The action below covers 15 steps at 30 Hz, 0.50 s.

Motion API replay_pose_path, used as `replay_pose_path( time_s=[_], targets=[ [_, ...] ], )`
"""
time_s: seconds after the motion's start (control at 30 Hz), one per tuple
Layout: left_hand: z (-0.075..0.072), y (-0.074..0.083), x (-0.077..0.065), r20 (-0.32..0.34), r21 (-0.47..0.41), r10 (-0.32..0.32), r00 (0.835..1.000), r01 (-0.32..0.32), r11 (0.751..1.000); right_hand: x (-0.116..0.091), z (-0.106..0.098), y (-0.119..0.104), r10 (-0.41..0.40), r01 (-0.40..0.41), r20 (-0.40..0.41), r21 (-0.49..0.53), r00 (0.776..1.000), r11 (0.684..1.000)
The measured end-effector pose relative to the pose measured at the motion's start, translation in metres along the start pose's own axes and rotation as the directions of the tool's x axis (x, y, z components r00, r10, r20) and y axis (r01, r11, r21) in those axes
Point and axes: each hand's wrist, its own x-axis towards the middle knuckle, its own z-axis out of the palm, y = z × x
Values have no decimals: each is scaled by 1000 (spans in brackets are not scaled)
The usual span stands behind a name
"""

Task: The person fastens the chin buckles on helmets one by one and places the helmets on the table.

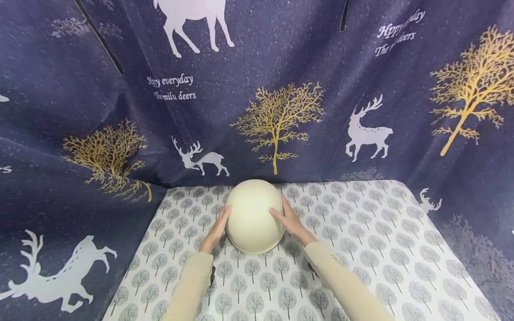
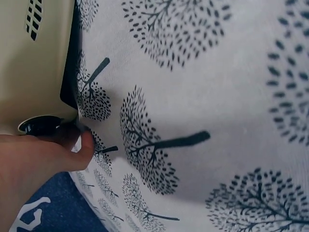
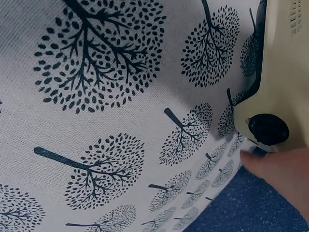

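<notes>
A smooth cream helmet [image 1: 254,218] sits at the far middle of the cloth-covered table, its rounded crown toward the head camera. On its left side my left hand [image 1: 217,227] holds it, fingers along the shell. My right hand [image 1: 293,220] grips the opposite side, thumb across the near surface and fingers reaching behind. In the left wrist view, the left thumb and fingers lie beside a black round fitting [image 2: 41,124] near the helmet's lower edge. A similar black knob [image 3: 269,129] shows just above the right hand in the right wrist view. Slotted vents [image 3: 295,18] mark the shell.
The white tablecloth [image 1: 361,249] carries a print of grey trees. Directly behind the helmet, a dark blue curtain [image 1: 261,58] with deer and gold trees hangs along the table's far edge. It continues down both sides.
</notes>
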Motion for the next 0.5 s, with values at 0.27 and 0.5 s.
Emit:
replay_pose_path(
  time_s=[0.27, 0.5],
  targets=[
    [-1, 3, 3, -3, -8, -15, 1000, 15, 1000, 3, -2, -3, -16, 14, 24, 68, 1000, 998],
    [-6, 3, 0, -15, -49, -34, 999, 33, 998, 2, 0, -5, -25, 20, 42, 111, 999, 994]
  ],
)
